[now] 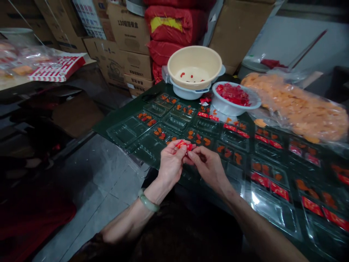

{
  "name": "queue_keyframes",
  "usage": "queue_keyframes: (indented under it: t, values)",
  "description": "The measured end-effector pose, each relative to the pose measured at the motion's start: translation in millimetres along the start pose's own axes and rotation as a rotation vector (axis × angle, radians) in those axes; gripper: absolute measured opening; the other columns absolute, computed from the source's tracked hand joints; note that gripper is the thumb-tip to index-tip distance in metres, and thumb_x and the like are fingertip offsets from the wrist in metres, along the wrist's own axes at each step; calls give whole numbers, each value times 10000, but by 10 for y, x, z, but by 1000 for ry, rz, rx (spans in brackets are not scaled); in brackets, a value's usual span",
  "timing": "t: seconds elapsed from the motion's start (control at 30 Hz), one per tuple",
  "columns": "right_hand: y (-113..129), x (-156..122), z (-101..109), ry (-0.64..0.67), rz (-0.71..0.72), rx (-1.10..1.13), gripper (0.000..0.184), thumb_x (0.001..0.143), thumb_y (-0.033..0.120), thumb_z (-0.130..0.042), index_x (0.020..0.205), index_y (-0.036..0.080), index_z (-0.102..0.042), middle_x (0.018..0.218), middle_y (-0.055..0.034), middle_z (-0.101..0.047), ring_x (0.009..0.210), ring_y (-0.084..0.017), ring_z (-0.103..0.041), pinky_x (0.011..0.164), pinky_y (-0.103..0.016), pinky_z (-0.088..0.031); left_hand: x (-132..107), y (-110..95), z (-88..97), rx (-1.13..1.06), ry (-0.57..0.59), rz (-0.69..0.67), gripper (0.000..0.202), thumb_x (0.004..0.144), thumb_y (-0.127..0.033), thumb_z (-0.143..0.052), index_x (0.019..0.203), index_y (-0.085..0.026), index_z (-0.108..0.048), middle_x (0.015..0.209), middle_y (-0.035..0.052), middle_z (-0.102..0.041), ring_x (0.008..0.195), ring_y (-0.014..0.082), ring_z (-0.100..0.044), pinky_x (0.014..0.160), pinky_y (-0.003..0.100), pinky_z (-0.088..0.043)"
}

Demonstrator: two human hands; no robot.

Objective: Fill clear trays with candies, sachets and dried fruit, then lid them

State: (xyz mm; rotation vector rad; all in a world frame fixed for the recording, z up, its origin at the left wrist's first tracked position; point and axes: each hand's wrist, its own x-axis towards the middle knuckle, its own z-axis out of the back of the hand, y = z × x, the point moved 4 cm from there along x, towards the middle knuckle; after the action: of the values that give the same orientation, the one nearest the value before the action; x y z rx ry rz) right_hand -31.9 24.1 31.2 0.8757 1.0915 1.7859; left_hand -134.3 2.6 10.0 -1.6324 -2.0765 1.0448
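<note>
We see a left hand (170, 160) pinching a small red packet (182, 145) between thumb and fingers, just above the front edge of a dark green table (133, 105); whether it is one packet or several, we cannot tell. Its long axis runs roughly left to right, the right end dipping slightly towards the right hand (207, 162). That hand's thumb and fingers are curled at this end; we cannot tell whether they grasp it. A pale green bangle (148, 201) circles the left wrist. Around the hands we find clear compartment trays (176, 120) with orange pieces (191, 135), some also with paired red packets. Beyond stand a cream basin (177, 80), a pale bowl (255, 106) of red packets and a plastic bag (297, 103) of orange discs.
</note>
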Motion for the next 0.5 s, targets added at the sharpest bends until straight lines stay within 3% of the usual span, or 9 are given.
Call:
queue_keyframes:
  t: [0.1,0.23,0.37,0.5]
  values:
    - [-17,7,23,-50,48,-28,250,826,321,-533,627,172,-532,564,20,-523,497,-85,-447,490,-210,-360,14,-3,23,26,52,45,181,708,-152,-672,859,-91,-592,744,47,-645,513,118,-581,358,211,-479]
    - [-50,29,205,-120,8,-16,236,838,341,-526,671,177,-552,553,29,-499,503,-87,-432,486,-209,-353,72,-61,164,10,-37,89,103,744,-97,-609,839,-99,-567,718,36,-632,525,124,-595,372,224,-502]
    - [-163,128,440,-138,-140,320,213,770,368,-618,674,188,-557,593,16,-547,532,-104,-507,514,-227,-418,128,-205,311,114,-107,166,81,755,-63,-571,827,-99,-565,632,42,-622,504,142,-605,322,179,-421]
    - [-304,172,572,-132,-348,606,274,640,350,-730,613,183,-514,577,5,-552,546,-124,-553,447,-210,-410,243,-356,296,345,-63,175,17,752,-96,-604,749,-91,-588,491,-3,-541,370,64,-469,284,131,-270]
